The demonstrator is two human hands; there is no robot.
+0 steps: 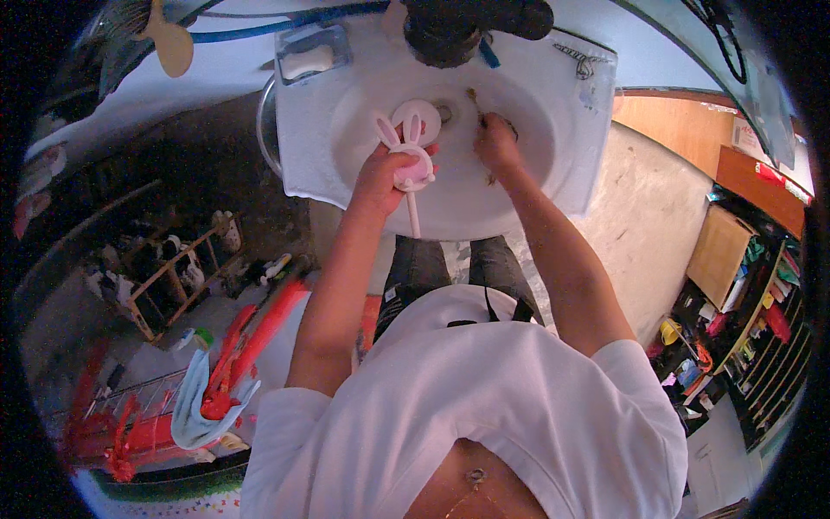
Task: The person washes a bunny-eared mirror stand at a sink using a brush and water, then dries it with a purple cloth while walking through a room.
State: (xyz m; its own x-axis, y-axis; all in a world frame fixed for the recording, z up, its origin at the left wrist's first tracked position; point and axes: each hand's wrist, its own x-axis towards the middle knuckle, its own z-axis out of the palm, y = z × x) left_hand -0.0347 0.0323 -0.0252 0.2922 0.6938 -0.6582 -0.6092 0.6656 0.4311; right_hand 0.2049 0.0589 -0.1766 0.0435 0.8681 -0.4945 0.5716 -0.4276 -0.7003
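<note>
My left hand is closed around a pink and white bunny-eared object with a thin pink handle pointing down toward the basin's near edge. Just beyond the fingers, a round white piece shows over the basin; whether it belongs to the bunny-eared object I cannot tell. Low in the right half of the white washbasin is my right hand, its fingers curled on a small dark thing that is mostly hidden. Small brownish bits lie above and below this hand. The drain sits between the two hands.
A dark faucet overhangs the basin's far side. A soap dish with white soap occupies the far left corner, and a thin chain lies at the far right. Cluttered shelves stand right; a wooden rack stands left.
</note>
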